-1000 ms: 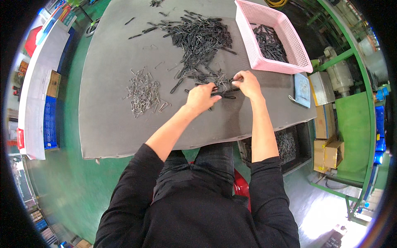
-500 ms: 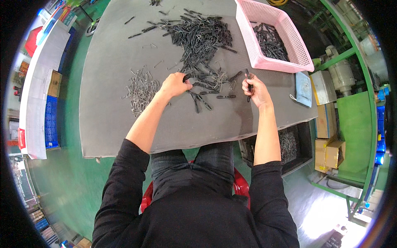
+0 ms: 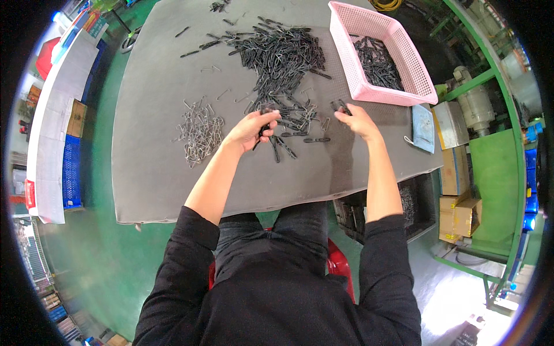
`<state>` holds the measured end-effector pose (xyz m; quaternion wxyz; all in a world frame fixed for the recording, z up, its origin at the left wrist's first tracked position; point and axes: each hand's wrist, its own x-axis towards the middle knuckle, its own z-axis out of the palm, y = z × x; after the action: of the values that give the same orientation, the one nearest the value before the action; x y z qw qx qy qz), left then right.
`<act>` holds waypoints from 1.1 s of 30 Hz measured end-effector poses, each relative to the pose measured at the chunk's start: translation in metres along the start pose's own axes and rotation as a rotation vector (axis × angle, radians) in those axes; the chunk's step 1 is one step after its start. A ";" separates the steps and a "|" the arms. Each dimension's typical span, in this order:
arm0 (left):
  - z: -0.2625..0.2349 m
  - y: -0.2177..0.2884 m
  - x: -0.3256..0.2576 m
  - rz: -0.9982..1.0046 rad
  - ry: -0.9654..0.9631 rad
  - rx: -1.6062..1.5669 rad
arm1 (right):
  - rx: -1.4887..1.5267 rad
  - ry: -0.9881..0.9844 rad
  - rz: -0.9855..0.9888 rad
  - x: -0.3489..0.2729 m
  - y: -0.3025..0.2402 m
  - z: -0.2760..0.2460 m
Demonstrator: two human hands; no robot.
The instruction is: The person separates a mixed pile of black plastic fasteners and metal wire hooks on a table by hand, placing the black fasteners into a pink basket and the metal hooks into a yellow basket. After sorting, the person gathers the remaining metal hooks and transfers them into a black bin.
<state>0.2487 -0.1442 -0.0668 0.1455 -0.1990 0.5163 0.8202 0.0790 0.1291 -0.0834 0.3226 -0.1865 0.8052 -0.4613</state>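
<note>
Head cam view: my left hand (image 3: 248, 131) is curled around some black clips (image 3: 266, 109), can't really tell how many, right by the near end of the big black clip pile (image 3: 283, 57) on the grey table (image 3: 161, 179). My right hand (image 3: 360, 122), over to the right, has a dark piece (image 3: 343, 106) pinched in the fingers. Silver wire hooks (image 3: 199, 132) are heaped left of my left hand, and the pink basket (image 3: 392, 97) at far right's got more black clips inside.
</note>
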 end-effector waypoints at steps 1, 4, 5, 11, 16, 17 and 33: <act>0.004 -0.007 0.006 0.141 0.081 0.322 | 0.398 -0.053 0.037 -0.013 -0.002 0.002; 0.028 -0.022 0.014 0.461 0.330 1.175 | 0.934 0.016 -0.068 -0.052 -0.027 0.022; 0.036 -0.024 0.012 0.439 0.326 1.273 | 1.031 0.040 -0.070 -0.057 -0.032 0.026; 0.041 -0.016 0.014 0.398 0.291 1.479 | -0.483 0.010 -0.229 -0.034 -0.026 0.055; 0.020 0.025 -0.001 0.255 0.198 1.215 | -0.827 -0.028 0.010 -0.046 -0.049 0.065; 0.015 0.025 0.001 0.241 0.322 1.421 | -0.807 -0.038 0.008 -0.049 -0.048 0.063; 0.210 0.200 0.160 0.967 0.423 1.021 | -1.012 0.956 -0.309 0.038 -0.148 -0.157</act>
<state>-0.0175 -0.0339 0.0960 -0.2610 -0.0103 0.8811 0.3943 -0.0567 0.1288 0.0887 -0.2611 -0.2029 0.9382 -0.1025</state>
